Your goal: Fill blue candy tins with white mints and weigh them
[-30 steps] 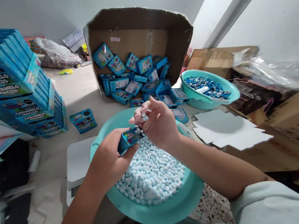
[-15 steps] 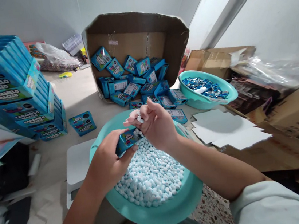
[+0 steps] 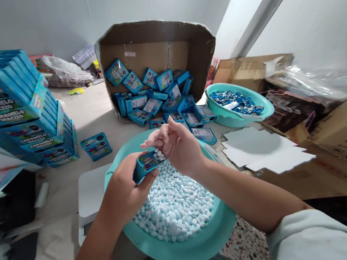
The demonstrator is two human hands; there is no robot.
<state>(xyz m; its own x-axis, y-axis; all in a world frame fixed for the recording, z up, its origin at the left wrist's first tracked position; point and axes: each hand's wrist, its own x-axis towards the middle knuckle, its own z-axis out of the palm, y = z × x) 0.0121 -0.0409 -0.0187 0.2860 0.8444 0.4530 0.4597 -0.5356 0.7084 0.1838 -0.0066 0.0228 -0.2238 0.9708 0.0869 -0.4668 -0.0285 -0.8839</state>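
Note:
My left hand point(image 3: 124, 183) is closed around a small blue candy box point(image 3: 146, 164), tilted with its open end toward my right hand. White and pale blue candies point(image 3: 159, 154) crowd the box's mouth, against the edge of my right hand point(image 3: 180, 148). That hand is cupped with its palm turned up and its fingers curled; how many candies are inside it is hidden. Beneath both hands sits a turquoise basin point(image 3: 183, 254) holding a heap of loose candies point(image 3: 177, 206).
A cardboard box point(image 3: 154, 34) on its side spills blue candy boxes point(image 3: 154, 105). Stacked display cartons point(image 3: 14, 112) rise at left, near a single box point(image 3: 96, 146) and a white scale point(image 3: 91, 187). A second turquoise basin point(image 3: 242, 116) holds blue wrapped pieces, behind flat white cardboard point(image 3: 265, 147).
Candies that showed between my right fingers are no longer visible there. The right fingers have shifted slightly, while my left hand and the box have barely moved.

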